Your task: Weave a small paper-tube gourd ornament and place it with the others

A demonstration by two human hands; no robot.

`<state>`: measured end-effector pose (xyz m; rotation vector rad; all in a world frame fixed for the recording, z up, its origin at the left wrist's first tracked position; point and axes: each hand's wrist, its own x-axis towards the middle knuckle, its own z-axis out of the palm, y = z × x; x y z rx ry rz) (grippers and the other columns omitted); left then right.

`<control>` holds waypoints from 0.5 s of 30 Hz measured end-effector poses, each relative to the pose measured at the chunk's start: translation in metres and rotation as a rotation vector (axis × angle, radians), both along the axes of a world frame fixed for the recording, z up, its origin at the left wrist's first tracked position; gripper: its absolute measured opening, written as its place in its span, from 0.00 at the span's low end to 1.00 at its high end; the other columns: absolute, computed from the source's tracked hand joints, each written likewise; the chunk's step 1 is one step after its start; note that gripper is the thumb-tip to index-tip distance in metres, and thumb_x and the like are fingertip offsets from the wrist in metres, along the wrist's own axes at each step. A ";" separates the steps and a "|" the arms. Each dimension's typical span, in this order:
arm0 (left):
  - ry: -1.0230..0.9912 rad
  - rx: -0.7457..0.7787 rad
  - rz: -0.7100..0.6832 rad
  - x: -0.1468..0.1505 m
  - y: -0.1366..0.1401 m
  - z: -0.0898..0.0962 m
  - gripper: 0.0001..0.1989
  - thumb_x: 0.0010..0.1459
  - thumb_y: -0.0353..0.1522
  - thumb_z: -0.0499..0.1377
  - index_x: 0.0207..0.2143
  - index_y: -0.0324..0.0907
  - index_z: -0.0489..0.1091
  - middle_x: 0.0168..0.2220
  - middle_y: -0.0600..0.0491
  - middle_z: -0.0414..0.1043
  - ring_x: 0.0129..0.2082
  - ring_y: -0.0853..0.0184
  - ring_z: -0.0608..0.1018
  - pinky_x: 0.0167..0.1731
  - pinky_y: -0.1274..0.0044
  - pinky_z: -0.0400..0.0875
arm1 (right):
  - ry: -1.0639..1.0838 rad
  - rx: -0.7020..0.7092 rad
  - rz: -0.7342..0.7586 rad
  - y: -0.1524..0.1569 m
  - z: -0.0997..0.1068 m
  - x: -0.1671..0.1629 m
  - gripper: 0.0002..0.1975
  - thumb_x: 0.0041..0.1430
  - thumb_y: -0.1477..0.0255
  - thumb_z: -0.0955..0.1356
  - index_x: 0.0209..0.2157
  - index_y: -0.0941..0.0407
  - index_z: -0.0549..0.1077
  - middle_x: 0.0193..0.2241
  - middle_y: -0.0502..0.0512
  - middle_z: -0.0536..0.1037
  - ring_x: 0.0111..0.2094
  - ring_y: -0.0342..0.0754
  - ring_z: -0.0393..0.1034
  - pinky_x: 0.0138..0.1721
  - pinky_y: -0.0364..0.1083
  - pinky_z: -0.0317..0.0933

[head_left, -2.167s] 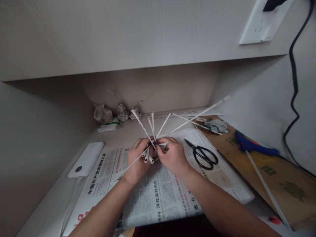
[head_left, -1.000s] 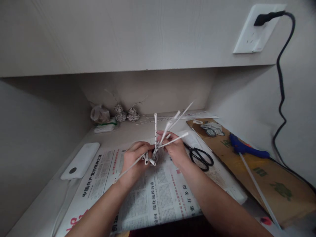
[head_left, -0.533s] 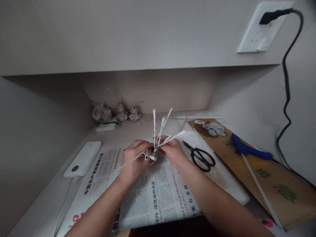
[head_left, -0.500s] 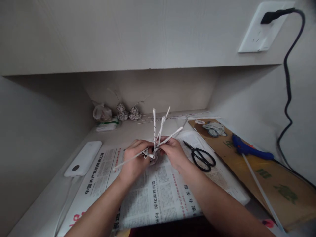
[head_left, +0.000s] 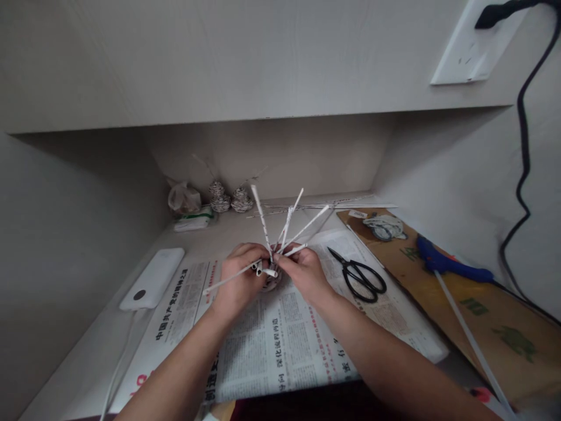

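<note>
A small woven piece of rolled newspaper tubes is held between both hands, low over the newspaper. Several white paper tubes fan upward and outward from it, and one thin tube points left across my left hand. My left hand wraps round the left side of the woven piece. On the other side, the thumb and fingers of my right hand pinch at the base of the tubes. Fingertips partly hide the weave. Black scissors lie right of my right hand.
Two gourd-shaped woven pieces stand at the back, beside a plastic bag. A white power bank with a cable lies left. On cardboard at right rests a blue glue gun. Thin paper tubes lie along the back.
The leftmost upright tube now leans further left. Another short tube end shows over my right hand, whose fingers have shifted slightly at the tube bases. The camera view has moved a little.
</note>
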<state>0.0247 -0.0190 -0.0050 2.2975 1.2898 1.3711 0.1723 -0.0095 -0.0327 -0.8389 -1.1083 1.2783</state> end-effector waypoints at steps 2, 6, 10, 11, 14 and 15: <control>-0.001 -0.014 -0.014 0.000 0.000 0.001 0.10 0.51 0.22 0.57 0.32 0.43 0.75 0.35 0.52 0.76 0.37 0.66 0.76 0.41 0.75 0.69 | 0.025 -0.015 -0.029 0.001 -0.002 -0.001 0.06 0.49 0.69 0.71 0.26 0.56 0.73 0.22 0.49 0.75 0.27 0.45 0.70 0.32 0.44 0.63; -0.025 -0.086 0.039 0.000 0.000 0.002 0.11 0.53 0.25 0.58 0.39 0.43 0.73 0.36 0.53 0.77 0.38 0.66 0.77 0.42 0.75 0.69 | 0.028 -0.022 -0.025 0.001 -0.002 -0.002 0.05 0.49 0.71 0.71 0.27 0.56 0.73 0.24 0.49 0.76 0.28 0.45 0.71 0.32 0.43 0.63; -0.041 -0.143 0.091 -0.001 0.001 0.001 0.16 0.55 0.28 0.57 0.47 0.44 0.70 0.34 0.55 0.77 0.37 0.66 0.78 0.42 0.74 0.69 | 0.017 -0.016 -0.029 -0.001 0.000 -0.002 0.06 0.49 0.72 0.70 0.31 0.57 0.75 0.27 0.51 0.78 0.30 0.46 0.73 0.34 0.43 0.64; -0.030 -0.140 0.098 -0.001 0.002 0.001 0.15 0.55 0.28 0.57 0.47 0.45 0.70 0.35 0.54 0.77 0.37 0.65 0.78 0.42 0.74 0.69 | 0.011 -0.019 -0.041 -0.002 0.001 -0.002 0.06 0.48 0.72 0.70 0.31 0.56 0.74 0.27 0.51 0.78 0.30 0.46 0.73 0.34 0.43 0.64; 0.006 -0.121 0.091 -0.002 0.003 0.001 0.13 0.56 0.30 0.57 0.44 0.43 0.72 0.37 0.52 0.77 0.39 0.64 0.77 0.44 0.74 0.69 | -0.059 -0.004 -0.106 -0.003 0.000 -0.003 0.05 0.48 0.72 0.71 0.30 0.55 0.72 0.26 0.50 0.78 0.28 0.46 0.72 0.32 0.43 0.64; 0.018 -0.117 0.083 -0.002 0.004 0.001 0.12 0.57 0.30 0.56 0.43 0.43 0.73 0.38 0.52 0.77 0.40 0.64 0.77 0.44 0.74 0.68 | -0.093 0.011 -0.123 -0.003 0.000 -0.003 0.05 0.48 0.71 0.70 0.29 0.55 0.72 0.25 0.50 0.77 0.28 0.45 0.72 0.31 0.43 0.64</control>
